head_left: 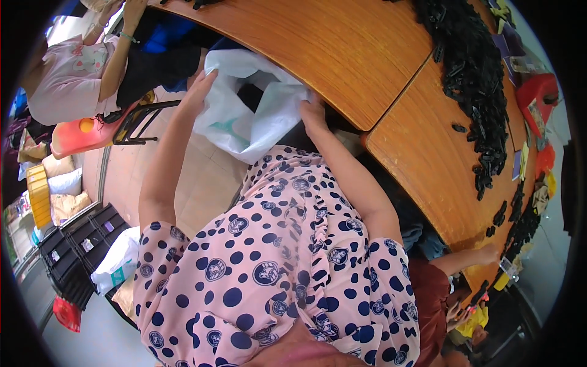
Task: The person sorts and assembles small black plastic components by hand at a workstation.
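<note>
Both hands, left (pixel 200 88) and right (pixel 313 113), closed on opposite edges of a white plastic bag (pixel 247 110), stretched wide-mouthed below the near desk (pixel 342 55) edge, far right heaped with black parts (pixel 474 73).

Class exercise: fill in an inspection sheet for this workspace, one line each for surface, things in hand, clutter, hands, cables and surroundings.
Surface: curved orange-brown wooden tables, two tops meeting at a seam.
Things in hand: white plastic bag, held open below the table edge over the person's lap.
Clutter: long heap of small black plastic parts along the far table side; strays nearby.
Hands: left hand grips the bag's left rim; right hand grips its right rim.
Cables: nothing seen.
Surroundings: orange plastic stool, black crates on the floor, a seated person in a pale pink top, another person's arm resting at the table.
</note>
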The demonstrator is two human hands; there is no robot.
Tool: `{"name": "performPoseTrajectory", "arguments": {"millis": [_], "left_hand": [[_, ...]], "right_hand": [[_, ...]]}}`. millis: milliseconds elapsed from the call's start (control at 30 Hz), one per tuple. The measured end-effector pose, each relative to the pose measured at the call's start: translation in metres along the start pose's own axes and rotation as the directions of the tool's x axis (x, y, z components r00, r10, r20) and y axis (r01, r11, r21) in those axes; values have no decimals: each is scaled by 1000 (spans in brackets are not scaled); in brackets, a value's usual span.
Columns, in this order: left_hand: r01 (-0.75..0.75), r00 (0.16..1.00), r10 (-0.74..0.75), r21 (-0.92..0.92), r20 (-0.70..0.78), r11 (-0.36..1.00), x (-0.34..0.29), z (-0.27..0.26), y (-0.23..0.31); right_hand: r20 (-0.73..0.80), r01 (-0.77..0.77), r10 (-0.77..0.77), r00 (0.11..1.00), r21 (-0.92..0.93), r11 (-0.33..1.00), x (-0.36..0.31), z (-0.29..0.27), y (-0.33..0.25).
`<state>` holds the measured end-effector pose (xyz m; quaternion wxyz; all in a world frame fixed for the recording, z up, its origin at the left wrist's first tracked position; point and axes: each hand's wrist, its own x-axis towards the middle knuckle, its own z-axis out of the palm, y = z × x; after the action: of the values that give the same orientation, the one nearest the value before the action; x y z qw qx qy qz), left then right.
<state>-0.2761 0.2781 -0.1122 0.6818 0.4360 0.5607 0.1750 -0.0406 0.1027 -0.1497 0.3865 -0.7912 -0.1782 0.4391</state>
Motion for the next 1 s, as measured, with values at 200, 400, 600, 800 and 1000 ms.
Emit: {"name": "performPoseTrajectory", "arguments": {"millis": [200, 400, 600, 800, 1000], "left_hand": [[263, 963, -264, -31, -53, 964, 79, 16, 12], [193, 981, -193, -175, 18, 965, 62, 36, 64], [-53, 987, 52, -4, -150, 999, 15, 39, 62], [-515, 505, 797, 856, 333, -31, -37, 72, 41], [-465, 832, -60, 752, 551, 467, 48, 110, -7]], "right_hand": [[7, 40, -40, 999, -72, 997, 4, -2, 13], [-123, -37, 51, 991, 119, 992, -27, -49, 35], [12, -239, 268, 963, 497, 834, -43, -78, 30], [157, -267, 221, 963, 405, 875, -55, -92, 16], [212, 274, -246, 946, -112, 955, -46, -69, 44]]}}
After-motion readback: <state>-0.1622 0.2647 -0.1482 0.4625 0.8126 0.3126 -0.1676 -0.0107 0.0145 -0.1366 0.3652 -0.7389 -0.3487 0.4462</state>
